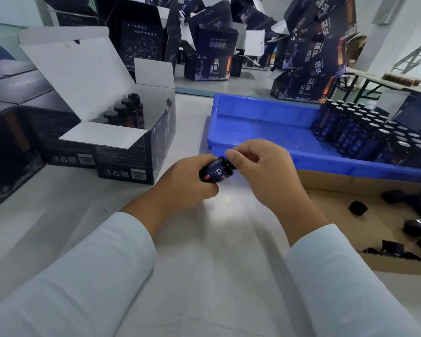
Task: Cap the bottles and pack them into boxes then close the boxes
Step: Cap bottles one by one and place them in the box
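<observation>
My left hand grips a small dark bottle with a blue label, tilted with its neck toward the right, above the white table. My right hand pinches the black cap on the bottle's neck with thumb and fingers. An open dark box stands to the left, its white lid raised; several capped bottles stand in a row inside it. A blue tray to the right holds several uncapped bottles at its right end.
A shallow cardboard tray at the right holds loose black caps. Closed dark boxes are stacked at the far left. Several open and stacked printed boxes crowd the back. A folding table stands at the far right.
</observation>
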